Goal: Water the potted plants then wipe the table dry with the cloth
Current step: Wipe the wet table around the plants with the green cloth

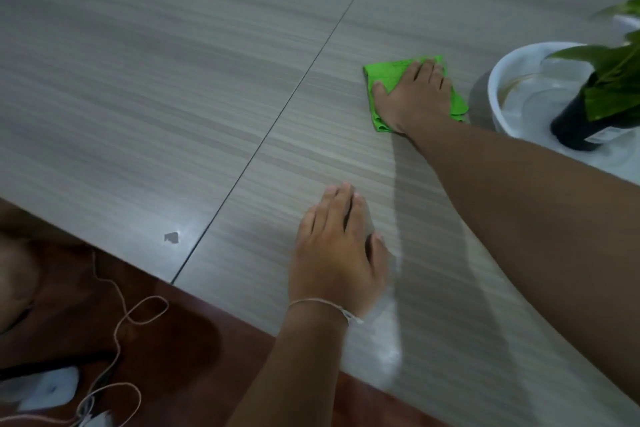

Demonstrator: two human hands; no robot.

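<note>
Now my right hand (414, 94) presses flat on the green cloth (388, 74), so I think the wiping part has begun. The potted plant (602, 94) in its white bowl sits just right of that hand. My left hand (337, 250) rests flat on the surface (173, 80), holding nothing. A shiny wet-looking streak beside it may need wiping.

No readable text; label (602, 137) on dark bottle (575, 121) perhaps printed, too blurred.

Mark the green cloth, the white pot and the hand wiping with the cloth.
green cloth (384, 74): head view, bare upper-left part.
white pot (493, 87): head view, left rim.
right hand (414, 94): head view, back of hand, flat on cloth.
</note>
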